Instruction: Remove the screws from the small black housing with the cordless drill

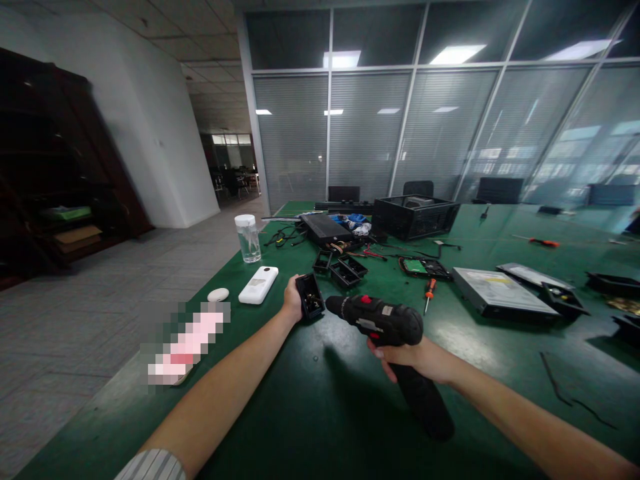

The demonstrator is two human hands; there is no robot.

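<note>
In my right hand [400,357] is a black cordless drill [377,320] with red buttons, its chuck pointing left. My left hand [293,299] grips a small black plastic box [311,297] by its left side, its hollow turned towards me. A few small pieces show inside the box, too small to name. The drill's nose is just right of the box, and I cannot tell whether a bit touches it. Several similar black boxes [346,272] lie just beyond my left hand.
A clear bottle [248,239], a white power bank [259,285] and a blurred pink item [187,347] are at left. Behind stands an open black computer case [416,217] near cables. At right are an orange screwdriver [430,292], an optical drive [503,293] and a green circuit board [423,267].
</note>
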